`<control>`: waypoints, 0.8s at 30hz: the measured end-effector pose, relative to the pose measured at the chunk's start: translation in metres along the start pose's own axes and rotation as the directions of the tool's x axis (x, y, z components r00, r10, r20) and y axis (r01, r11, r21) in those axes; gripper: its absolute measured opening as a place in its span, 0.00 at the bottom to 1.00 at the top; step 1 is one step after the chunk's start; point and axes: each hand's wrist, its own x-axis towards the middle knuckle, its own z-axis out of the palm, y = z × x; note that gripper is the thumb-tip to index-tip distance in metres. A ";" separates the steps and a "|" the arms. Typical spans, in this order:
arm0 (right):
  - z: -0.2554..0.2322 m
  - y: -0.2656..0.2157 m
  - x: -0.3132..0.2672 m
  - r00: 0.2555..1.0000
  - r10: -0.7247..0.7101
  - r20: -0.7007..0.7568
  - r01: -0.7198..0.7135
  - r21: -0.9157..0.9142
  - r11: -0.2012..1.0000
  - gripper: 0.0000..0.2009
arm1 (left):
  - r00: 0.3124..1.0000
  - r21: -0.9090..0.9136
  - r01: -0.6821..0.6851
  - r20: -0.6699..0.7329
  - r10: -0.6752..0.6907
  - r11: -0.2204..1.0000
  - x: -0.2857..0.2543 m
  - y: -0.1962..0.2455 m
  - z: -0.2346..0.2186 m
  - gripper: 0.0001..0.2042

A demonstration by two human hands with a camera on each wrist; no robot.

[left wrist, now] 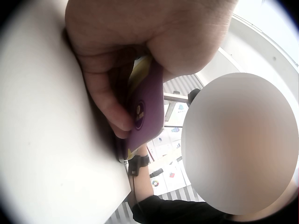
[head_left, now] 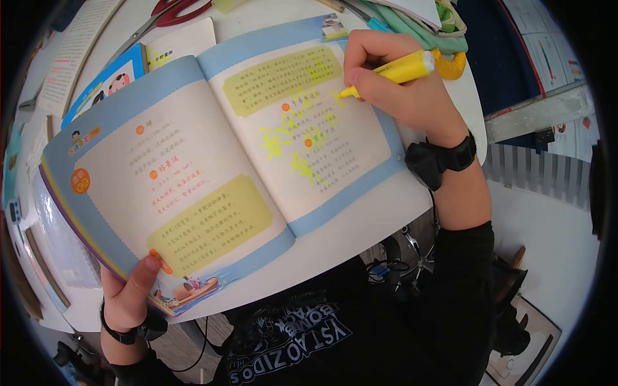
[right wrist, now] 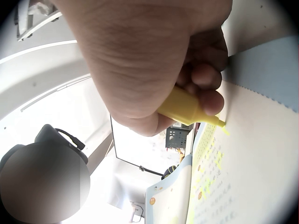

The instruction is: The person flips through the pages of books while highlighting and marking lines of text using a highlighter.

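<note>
Two views show the highlighter [head_left: 400, 69]: head, right wrist.

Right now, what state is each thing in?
Illustrated Chinese book: open, right page marked in yellow.
Yellow highlighter: uncapped, tip on that page.
Red-handled scissors: partly out of frame, open or closed unclear.
Blue-covered booklet: partly hidden by the book.
Left hand: gripping the book's left edge.
Right hand: pinching the highlighter.

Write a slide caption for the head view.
Left hand gripping an open book, right hand holding a yellow highlighter to the right-hand page.
</note>
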 end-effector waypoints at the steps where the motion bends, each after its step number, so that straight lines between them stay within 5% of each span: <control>1: -0.001 0.001 0.000 1.000 0.000 0.000 0.000 0.000 1.000 0.06 | 1.000 0.005 0.010 -0.011 -0.010 1.000 0.000 0.000 0.000 0.26; 13: -0.004 0.006 0.000 0.999 -0.031 0.028 0.033 -0.069 0.997 0.06 | 0.999 -0.018 -0.035 0.038 0.035 0.999 0.002 -0.001 -0.001 0.24; 15: -0.001 0.010 0.000 0.996 0.034 -0.084 -0.012 0.250 0.968 0.07 | 0.999 -0.018 -0.039 0.034 0.039 0.999 0.002 -0.002 -0.001 0.23; 18: 0.000 -0.002 0.006 0.964 0.217 -0.152 -0.154 0.347 0.925 0.07 | 0.999 -0.015 -0.042 0.031 0.042 0.999 0.002 -0.003 -0.002 0.23; 24: 0.008 -0.004 0.009 0.957 0.175 -0.234 -0.098 0.307 0.947 0.07 | 0.997 -0.026 -0.055 0.052 0.057 0.998 0.005 0.002 0.004 0.19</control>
